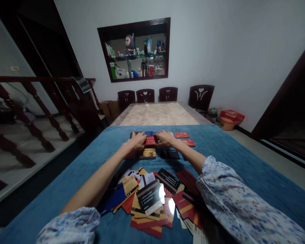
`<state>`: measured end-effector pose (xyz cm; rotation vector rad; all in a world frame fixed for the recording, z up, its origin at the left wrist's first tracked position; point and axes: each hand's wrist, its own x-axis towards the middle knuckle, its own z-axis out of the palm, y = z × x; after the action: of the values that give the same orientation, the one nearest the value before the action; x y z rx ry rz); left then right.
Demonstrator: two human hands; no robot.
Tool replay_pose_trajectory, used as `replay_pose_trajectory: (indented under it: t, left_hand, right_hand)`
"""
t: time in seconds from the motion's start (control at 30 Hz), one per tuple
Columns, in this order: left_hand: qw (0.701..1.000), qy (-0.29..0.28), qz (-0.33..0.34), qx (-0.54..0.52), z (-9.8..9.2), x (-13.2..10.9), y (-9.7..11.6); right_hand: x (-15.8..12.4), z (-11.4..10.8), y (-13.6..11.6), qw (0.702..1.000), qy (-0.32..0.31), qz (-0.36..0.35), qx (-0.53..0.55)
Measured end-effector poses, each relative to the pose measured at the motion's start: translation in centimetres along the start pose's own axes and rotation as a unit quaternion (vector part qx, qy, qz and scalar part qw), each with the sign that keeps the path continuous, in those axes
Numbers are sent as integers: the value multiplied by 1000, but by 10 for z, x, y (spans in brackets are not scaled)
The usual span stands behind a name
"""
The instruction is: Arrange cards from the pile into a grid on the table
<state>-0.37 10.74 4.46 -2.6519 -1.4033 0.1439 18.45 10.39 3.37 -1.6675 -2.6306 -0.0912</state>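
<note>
Both my hands are at rows of card stacks on the blue cloth. My left hand (pixel 138 141) and my right hand (pixel 164 138) close their fingers on the two sides of a red card stack (pixel 150 140). A blue stack (pixel 150 133) lies just behind it, and a yellow stack (pixel 147 153) in front. Dark cards (pixel 169 154) are below my right hand. Two red stacks (pixel 182 135) (pixel 188 142) lie to the right. Nearer to me is a loose, overlapping pile of mixed cards (pixel 149 198), partly under my right sleeve.
The blue cloth (pixel 78 176) covers the near part of a long table (pixel 157 113). Dark chairs (pixel 168 94) stand behind it. A wooden railing (pixel 35 98) is at the left, and an orange bin (pixel 226 124) with a red bag is on the floor at the right.
</note>
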Motion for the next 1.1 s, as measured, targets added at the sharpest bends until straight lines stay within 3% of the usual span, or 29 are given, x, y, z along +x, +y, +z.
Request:
replay_pose_trajectory:
  t: [0.3, 0.7, 1.1]
  left_hand:
    - [1000, -21, -15, 2, 11, 14, -1]
    - [996, -86, -33, -18, 18, 32, -7]
    - [995, -89, -21, -30, 19, 37, -7]
  right_hand:
    - [17, 6, 2, 999, -41, 5, -16]
    - [31, -4, -3, 991, -130, 25, -6]
    - [43, 5, -3, 989, -143, 43, 8]
